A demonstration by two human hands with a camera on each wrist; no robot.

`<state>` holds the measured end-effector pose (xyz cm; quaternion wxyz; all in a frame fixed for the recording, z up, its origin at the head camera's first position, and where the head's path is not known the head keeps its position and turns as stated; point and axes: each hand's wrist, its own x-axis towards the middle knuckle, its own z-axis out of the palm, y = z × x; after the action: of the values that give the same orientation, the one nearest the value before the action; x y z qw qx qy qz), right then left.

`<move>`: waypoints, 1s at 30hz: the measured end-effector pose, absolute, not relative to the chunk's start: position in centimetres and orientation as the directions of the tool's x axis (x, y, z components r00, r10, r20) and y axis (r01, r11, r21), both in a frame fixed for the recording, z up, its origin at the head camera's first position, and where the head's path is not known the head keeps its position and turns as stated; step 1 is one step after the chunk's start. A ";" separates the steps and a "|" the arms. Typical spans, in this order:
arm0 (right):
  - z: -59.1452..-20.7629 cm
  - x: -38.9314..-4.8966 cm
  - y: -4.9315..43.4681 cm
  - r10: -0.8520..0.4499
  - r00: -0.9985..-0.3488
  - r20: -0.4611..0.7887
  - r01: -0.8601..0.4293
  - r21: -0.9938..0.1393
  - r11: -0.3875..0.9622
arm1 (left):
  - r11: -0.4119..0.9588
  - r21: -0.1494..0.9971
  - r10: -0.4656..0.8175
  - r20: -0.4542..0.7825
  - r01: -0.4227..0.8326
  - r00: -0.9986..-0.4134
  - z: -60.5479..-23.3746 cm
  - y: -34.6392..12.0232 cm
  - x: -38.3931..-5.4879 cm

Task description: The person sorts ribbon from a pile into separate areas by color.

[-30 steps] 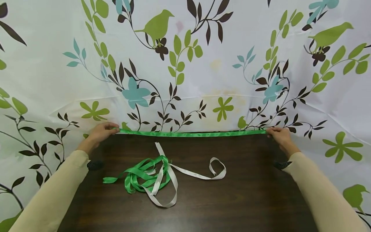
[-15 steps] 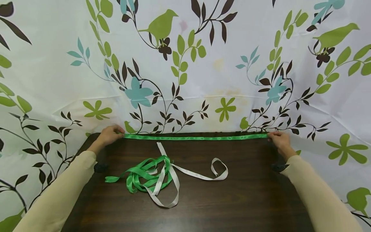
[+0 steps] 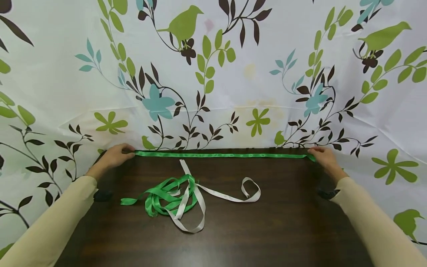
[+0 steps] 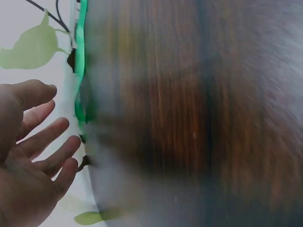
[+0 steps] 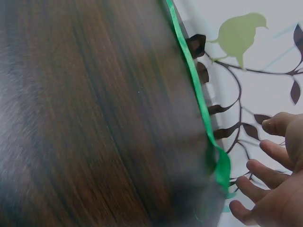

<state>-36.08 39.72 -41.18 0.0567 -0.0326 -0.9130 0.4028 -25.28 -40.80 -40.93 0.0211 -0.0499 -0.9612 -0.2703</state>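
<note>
Along the far edge of the table [image 3: 253, 233], the green ribbon [image 3: 220, 155] runs left to right between my left hand [image 3: 115, 155] and right hand [image 3: 323, 158], an end just beside each; my fingers are spread, gripping nothing.

Pale cream fabric left sleeve [image 3: 50, 222], lower left of the head view: long, plain, narrowing to a slightly creased left cuff [image 3: 88, 183]. Matching pale cream fabric right sleeve [image 3: 375, 222], lower right, ending in a similar right cuff [image 3: 341, 185]. A small black left wrist piece [image 3: 102, 195] and a small black right wrist piece [image 3: 328, 193] show beside the cuffs, their details indistinct. Bare left hand [image 3: 116, 155], centre left; bare right hand [image 3: 323, 158], centre right.
</note>
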 end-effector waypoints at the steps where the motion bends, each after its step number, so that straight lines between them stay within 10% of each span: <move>1: -40.8 -35.9 39.7 0.089 -0.993 0.079 0.002 -0.735 0.678 | 0.846 0.520 0.092 0.070 0.115 -0.993 -40.6 -40.8 -25.0; 15: -35.8 -30.9 35.5 -0.018 -0.965 0.261 -0.201 -0.694 0.691 | 0.719 0.642 0.254 0.116 0.267 -0.960 -35.8 -35.2 -18.8; 24: -35.9 -27.3 27.9 -0.179 -0.937 0.301 -0.350 -0.824 0.446 | 0.665 0.633 0.388 0.161 0.397 -0.907 -36.1 -29.1 -16.3; 30: -37.9 -26.4 21.7 -0.352 -0.889 0.293 -0.411 -0.850 0.330 | 0.762 0.413 0.456 0.203 0.498 -0.866 -36.8 -26.1 -15.8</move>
<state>-26.41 21.65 -37.86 0.0278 0.2342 -0.8149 0.5294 -15.77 -26.09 -36.85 0.0451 -0.2545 -0.9376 -0.2326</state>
